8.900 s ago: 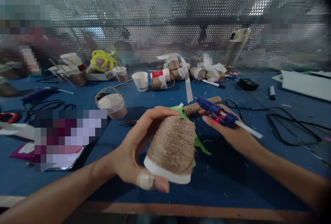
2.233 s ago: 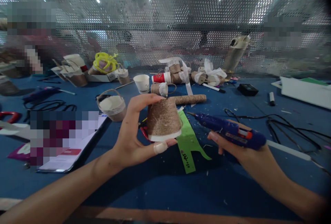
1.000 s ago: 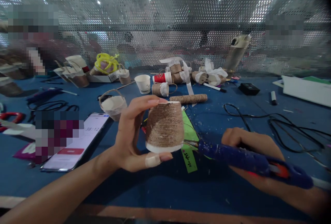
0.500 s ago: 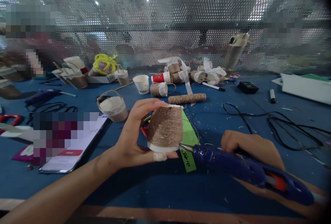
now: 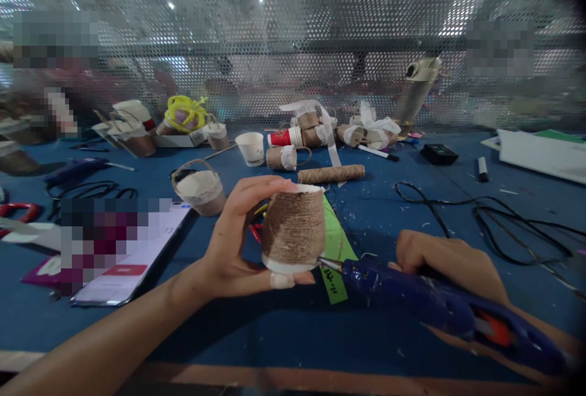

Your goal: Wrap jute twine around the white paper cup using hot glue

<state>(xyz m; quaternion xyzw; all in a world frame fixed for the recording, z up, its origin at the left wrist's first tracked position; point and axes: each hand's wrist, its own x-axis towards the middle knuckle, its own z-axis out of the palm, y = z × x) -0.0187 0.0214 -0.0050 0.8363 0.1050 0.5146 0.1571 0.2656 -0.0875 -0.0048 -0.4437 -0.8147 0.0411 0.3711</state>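
Between the fingers and thumb of my left hand (image 5: 235, 240) is a paper cup (image 5: 295, 228) wrapped in brown twine, gripped at its two ends. A bare white band shows along its lower edge. My right hand (image 5: 444, 262) is closed around a blue hot glue gun (image 5: 412, 298), whose metal tip is at the cup's lower right edge, by the white band. Whether the tip touches the cup I cannot tell. Tape is wrapped on my left thumb. Behind the cup, a green paper strip (image 5: 336, 243) with writing lies on the table, partly hidden.
A twine roll (image 5: 331, 174) and a plain white cup (image 5: 251, 149) stand beyond my hands. A twine-wrapped basket (image 5: 200, 190) and a phone (image 5: 132, 262) are to the left. Black cable (image 5: 499, 231) loops across the right. A perforated metal screen (image 5: 293, 36) closes off the back.
The glue gun has shifted slightly right and down, its tip still by the cup's lower edge. The cup has moved very slightly in my left hand's grip.
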